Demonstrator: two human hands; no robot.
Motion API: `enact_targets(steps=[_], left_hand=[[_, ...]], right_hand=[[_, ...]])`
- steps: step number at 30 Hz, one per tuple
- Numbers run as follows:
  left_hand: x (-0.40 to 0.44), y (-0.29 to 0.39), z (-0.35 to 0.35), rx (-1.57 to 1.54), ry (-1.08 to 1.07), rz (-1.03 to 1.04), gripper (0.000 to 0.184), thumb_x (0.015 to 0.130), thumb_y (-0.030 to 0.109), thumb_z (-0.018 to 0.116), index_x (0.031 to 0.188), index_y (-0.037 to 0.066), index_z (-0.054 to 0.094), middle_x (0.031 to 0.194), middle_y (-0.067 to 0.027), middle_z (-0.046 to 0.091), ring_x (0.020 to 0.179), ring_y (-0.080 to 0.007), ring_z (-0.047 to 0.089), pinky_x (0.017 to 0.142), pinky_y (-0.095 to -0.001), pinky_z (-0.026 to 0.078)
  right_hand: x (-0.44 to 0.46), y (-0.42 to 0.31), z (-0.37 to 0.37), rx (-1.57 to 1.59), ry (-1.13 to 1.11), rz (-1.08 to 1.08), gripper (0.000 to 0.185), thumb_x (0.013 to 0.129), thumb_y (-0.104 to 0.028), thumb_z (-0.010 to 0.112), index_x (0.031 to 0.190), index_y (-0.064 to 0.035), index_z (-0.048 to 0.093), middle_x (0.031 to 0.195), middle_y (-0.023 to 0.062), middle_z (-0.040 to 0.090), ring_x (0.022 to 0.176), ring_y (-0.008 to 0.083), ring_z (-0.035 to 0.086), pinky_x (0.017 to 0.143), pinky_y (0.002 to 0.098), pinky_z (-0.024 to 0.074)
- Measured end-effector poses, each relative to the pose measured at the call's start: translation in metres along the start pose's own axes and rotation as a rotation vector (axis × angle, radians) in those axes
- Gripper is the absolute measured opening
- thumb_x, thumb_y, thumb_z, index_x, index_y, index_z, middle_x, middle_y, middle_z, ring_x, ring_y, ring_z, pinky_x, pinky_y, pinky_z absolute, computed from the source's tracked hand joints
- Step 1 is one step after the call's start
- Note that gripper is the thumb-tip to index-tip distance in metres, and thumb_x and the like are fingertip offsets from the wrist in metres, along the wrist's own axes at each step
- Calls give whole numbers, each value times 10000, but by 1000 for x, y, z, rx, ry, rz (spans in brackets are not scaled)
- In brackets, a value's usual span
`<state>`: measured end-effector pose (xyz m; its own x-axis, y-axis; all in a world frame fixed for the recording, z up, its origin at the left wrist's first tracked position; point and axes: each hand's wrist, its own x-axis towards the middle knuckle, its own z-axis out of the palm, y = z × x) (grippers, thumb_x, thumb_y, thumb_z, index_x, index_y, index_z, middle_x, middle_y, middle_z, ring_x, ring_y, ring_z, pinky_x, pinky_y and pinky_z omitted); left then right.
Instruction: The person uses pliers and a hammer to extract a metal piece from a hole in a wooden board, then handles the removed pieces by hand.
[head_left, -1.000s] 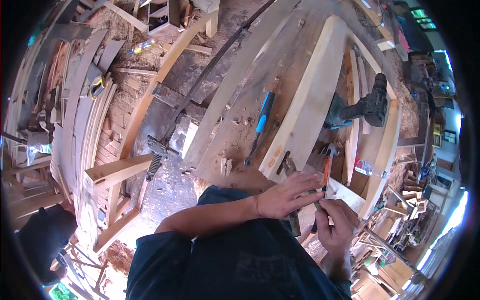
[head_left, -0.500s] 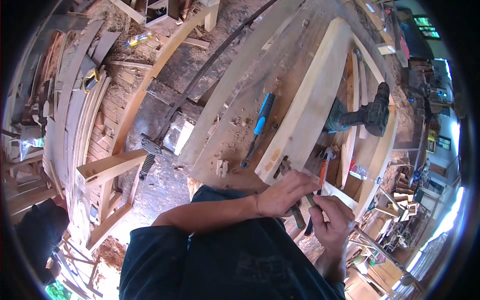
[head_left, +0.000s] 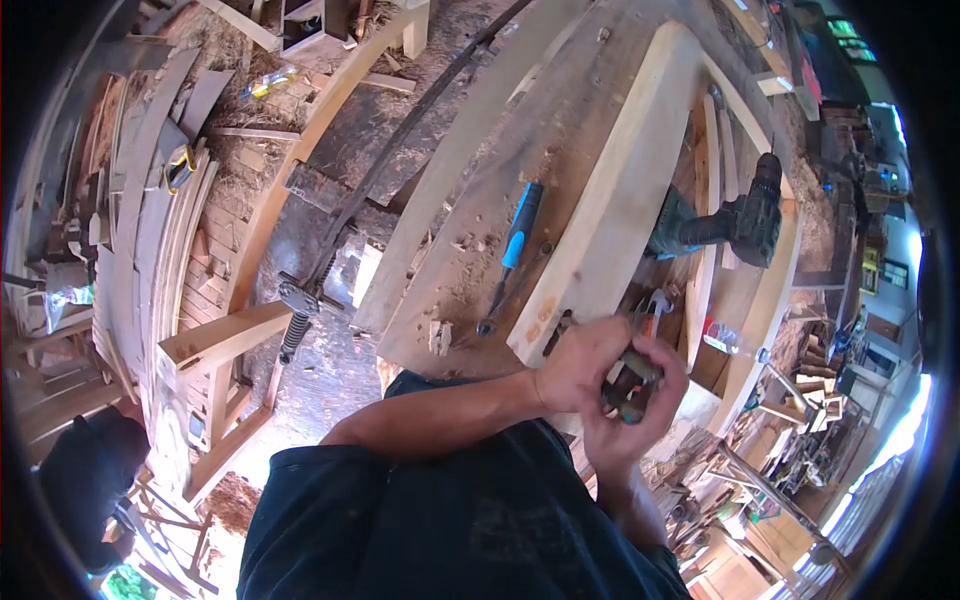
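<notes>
A dark tool (head_left: 630, 385), brownish green and dull, sits between the two hands, just beyond the near end of a pale beam. It is foreshortened almost end-on, so its full form cannot be told; a small greenish spot shows at its lower edge. The right hand (head_left: 638, 432) grasps it, thumb and fingers curved around it in a ring. The left hand (head_left: 575, 365) is bent in against it, its fingertips hidden, so I cannot tell whether they grip.

Just beyond the hands, a hammer (head_left: 656, 303) shows its metal head and a bit of orange handle. The pale beam (head_left: 610, 200) is smooth, thick and gently tapered, with a dark slot near its close end. Beside it, a blue-and-black handled tool (head_left: 520, 230) lies on a broad, brownish board (head_left: 420, 310) scattered with wood chips. A dark cordless drill (head_left: 755, 220) rests on the far side of the beam.

Half a second ago the dark tool slanted lengthwise between the hands and more of the orange handle showed; now the tool is turned toward the viewer and the hands cover most of that handle.
</notes>
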<state>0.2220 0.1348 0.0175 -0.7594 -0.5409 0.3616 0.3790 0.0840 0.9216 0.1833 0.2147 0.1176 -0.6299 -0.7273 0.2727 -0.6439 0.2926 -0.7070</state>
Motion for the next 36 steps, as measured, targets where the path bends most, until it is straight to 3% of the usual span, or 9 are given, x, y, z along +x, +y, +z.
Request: enact_targets(steps=[6, 13, 15, 20, 24, 27, 29, 33, 36], left_hand=[[13, 11, 22, -49, 362, -249, 294, 909, 299, 672, 969, 39, 547, 807, -179, 573, 709, -383, 620, 614, -444, 478], [23, 8, 26, 69, 419, -234, 300, 852, 214, 721, 988, 38, 521, 830, -153, 588, 728, -339, 624, 641, -413, 490], [22, 6, 11, -38, 213, -227, 346, 797, 195, 749, 1018, 38, 534, 830, -132, 577, 721, -294, 608, 661, -386, 493], [34, 22, -24, -285, -525, -326, 386, 739, 192, 763, 1034, 40, 566, 864, -137, 587, 779, -307, 628, 670, -391, 504], [32, 26, -26, -47, -768, -67, 372, 693, 170, 760, 1003, 46, 596, 884, -143, 619, 866, -397, 629, 750, -461, 513], [-1, -3, -19, 46, -536, 33, 319, 807, 237, 673, 1030, 32, 573, 1022, -130, 617, 971, -326, 631, 814, -431, 509], [-17, -12, -2, 113, -231, -5, 334, 805, 228, 688, 1043, 26, 569, 1024, -123, 614, 977, -302, 619, 819, -414, 506], [-3, -12, 22, 104, 290, -258, 367, 802, 209, 718, 1069, 13, 560, 1029, -108, 610, 987, -255, 597, 829, -379, 500], [17, -16, 15, 69, 295, -323, 393, 800, 195, 741, 1088, 3, 554, 1032, -98, 606, 994, -220, 580, 837, -353, 495]], right_hand=[[62, 8, 3, -44, -88, -183, 76, 851, 4, 630, 899, -12, 574, 804, 120, 581, 721, 258, 568, 681, 348, 458], [87, 24, -11, 197, -320, -165, 195, 791, -49, 679, 939, -25, 554, 831, 96, 551, 713, 217, 545, 666, 319, 450], [84, 31, -9, 244, -282, -259, 243, 760, -67, 707, 935, -26, 544, 843, 83, 541, 719, 198, 538, 660, 294, 442], [1, 9, 9, 20, 207, 115, 292, 718, -8, 697, 945, -39, 515, 837, 98, 524, 767, 200, 535, 677, 312, 441], [-31, 3, 10, 52, 369, 31, 301, 729, 39, 628, 987, -49, 501, 826, 123, 518, 754, 227, 537, 708, 366, 453], [-12, 4, 0, 46, 181, -27, 252, 705, 41, 619, 906, -61, 509, 809, 121, 520, 727, 254, 521, 713, 396, 447], [46, 6, -17, 104, -263, -308, 244, 698, 15, 673, 891, -51, 538, 855, 132, 557, 851, 291, 603, 773, 412, 484], [110, 16, -5, 200, -590, -239, 190, 699, -31, 693, 823, -53, 551, 764, 101, 573, 805, 337, 589, 756, 412, 478], [111, 41, 8, 409, -403, -187, 205, 719, -10, 689, 810, -32, 507, 734, 114, 525, 685, 321, 525, 628, 402, 441]])
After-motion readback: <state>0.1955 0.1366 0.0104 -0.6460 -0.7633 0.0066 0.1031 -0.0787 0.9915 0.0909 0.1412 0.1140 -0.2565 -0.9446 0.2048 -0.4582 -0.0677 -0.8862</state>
